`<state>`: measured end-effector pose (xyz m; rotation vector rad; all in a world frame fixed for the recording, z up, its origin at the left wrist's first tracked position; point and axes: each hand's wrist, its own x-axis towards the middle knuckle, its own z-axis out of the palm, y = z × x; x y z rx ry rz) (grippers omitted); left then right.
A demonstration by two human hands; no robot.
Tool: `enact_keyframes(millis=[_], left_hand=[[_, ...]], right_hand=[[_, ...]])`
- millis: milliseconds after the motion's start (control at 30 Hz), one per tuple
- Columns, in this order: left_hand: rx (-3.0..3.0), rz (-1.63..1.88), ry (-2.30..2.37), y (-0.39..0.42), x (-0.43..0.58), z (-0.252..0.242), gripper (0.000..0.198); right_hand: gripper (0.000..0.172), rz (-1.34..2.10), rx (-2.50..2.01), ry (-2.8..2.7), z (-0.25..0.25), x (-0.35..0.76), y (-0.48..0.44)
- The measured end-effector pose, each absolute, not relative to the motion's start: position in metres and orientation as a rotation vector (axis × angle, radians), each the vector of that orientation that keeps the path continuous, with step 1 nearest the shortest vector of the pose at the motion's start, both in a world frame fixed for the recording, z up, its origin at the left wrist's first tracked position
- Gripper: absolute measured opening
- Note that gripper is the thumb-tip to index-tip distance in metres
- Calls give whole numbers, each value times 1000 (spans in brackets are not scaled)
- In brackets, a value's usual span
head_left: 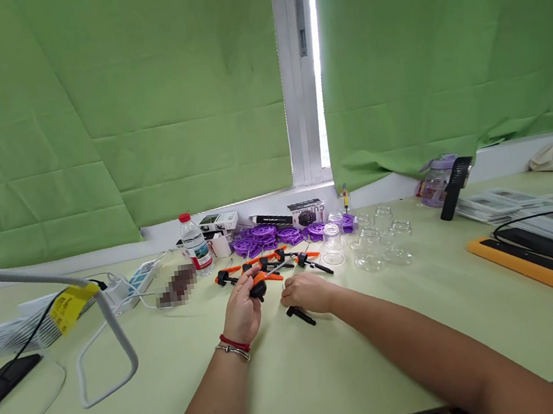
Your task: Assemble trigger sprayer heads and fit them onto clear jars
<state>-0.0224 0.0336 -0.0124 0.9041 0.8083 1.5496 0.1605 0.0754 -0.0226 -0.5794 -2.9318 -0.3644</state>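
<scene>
My left hand (243,315) is closed around an orange-and-black clamp-like part (258,289), whose black knob sits by the fingers. A thin metal rod slants up from it. To its right, my right hand (310,291) has its fingers curled together just above the table; what they hold, if anything, is hidden. Directly below those fingers lies a black stick-shaped plastic part (301,316). Beyond both hands lie several similar orange-and-black parts (308,259) with metal rods. Purple round plastic pieces (262,234) are heaped behind them.
Several clear plastic cups (369,253) stand right of the purple pieces. A water bottle (195,245), small boxes (307,214) and a power strip (139,281) are along the back. A grey metal bar (121,333) juts in at left; an orange-and-black board (541,268) lies at right.
</scene>
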Motion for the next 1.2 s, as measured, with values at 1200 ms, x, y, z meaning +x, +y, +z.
enact_keyframes(millis=[1200], left_hand=[[1150, 1088, 499, 7, 13, -17, 38]], right_hand=[[10, 502, -862, -1665, 7, 159, 10]])
